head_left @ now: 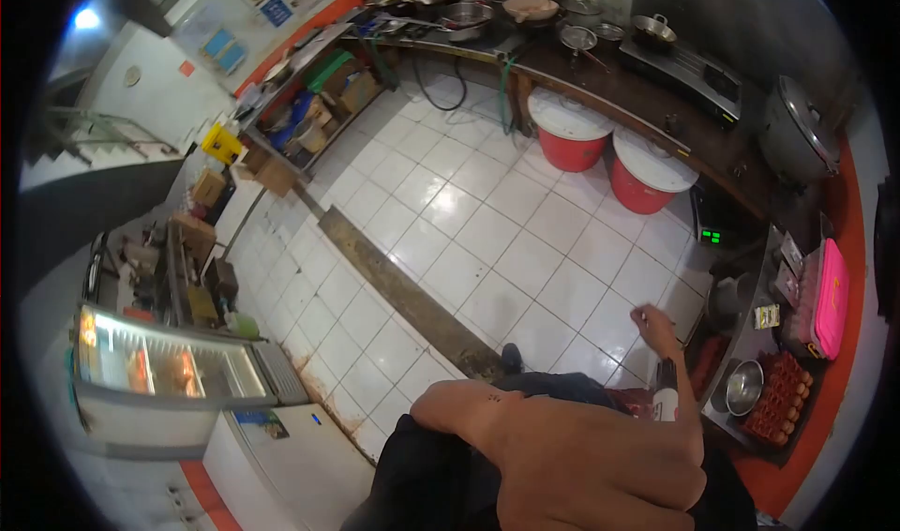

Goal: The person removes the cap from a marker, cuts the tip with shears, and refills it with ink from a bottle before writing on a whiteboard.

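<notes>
You look down on a white floor [487, 231] with a pattern of thin grey squares. Two red tubs [574, 151] have white lids [565, 119]. One box [832, 297] is bright pink. The eggs [776, 407] are brown. The long desk [647, 95] is dark brown. Your clothes [422, 479] are black.

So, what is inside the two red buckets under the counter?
The contents are hidden: a white lid covers the far red bucket, another the near red bucket. Both stand on the tiled floor.
</notes>
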Available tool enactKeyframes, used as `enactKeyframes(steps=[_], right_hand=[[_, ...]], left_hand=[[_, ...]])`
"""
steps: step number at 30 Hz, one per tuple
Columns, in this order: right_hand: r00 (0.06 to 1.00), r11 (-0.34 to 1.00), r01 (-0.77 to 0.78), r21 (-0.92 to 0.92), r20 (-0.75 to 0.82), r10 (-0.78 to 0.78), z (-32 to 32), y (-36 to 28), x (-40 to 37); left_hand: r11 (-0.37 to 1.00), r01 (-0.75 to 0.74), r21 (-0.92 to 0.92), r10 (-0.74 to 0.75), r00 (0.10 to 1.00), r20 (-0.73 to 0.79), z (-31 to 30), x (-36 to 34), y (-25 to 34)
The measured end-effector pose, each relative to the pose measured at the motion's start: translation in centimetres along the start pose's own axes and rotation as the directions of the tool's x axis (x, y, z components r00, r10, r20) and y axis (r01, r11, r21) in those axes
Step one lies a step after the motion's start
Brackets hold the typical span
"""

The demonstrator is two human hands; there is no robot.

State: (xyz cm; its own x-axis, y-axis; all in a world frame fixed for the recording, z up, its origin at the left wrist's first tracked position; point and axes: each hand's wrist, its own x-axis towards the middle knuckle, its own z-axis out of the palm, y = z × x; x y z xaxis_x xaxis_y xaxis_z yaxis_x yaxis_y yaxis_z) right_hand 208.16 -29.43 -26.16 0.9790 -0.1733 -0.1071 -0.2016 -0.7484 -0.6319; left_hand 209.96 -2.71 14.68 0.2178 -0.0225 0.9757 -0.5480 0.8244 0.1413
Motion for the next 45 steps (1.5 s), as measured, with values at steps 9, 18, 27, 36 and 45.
enactKeyframes(steps=[9, 18, 27, 36, 45], right_hand=[[0.861, 0.766, -0.481, 0.427, 0.063, 0.505, 3.2, 20.0, 1.6], [0.693, 0.875, -0.466, 0.127, -0.562, 0.451, -15.2, 51.2, 46.3], [0.463, 0.566, -0.82, -0.086, -0.683, 0.565, -25.4, 66.9, 64.9], [0.508, 0.455, -0.716, 0.529, -0.052, 0.86, -27.8, 72.5, 59.4], [0.946, 0.694, -0.188, 0.695, -0.061, 0.317, -43.7, 41.5, 61.0]], left_hand=[[0.91, 0.154, -0.384, -0.048, 0.961, 0.272, -13.8, -1.1, -27.6], [0.097, 0.859, 0.502, -0.974, 0.185, -0.129, -23.1, -17.5, -71.1], [-0.287, 0.919, 0.27, -0.916, -0.181, -0.359, -23.4, -24.9, -88.8], [-0.069, 0.95, 0.306, -0.907, 0.067, -0.415, -22.2, -14.8, -93.7], [0.253, 0.836, 0.486, -0.866, 0.42, -0.272, -21.7, -6.0, -91.1]])
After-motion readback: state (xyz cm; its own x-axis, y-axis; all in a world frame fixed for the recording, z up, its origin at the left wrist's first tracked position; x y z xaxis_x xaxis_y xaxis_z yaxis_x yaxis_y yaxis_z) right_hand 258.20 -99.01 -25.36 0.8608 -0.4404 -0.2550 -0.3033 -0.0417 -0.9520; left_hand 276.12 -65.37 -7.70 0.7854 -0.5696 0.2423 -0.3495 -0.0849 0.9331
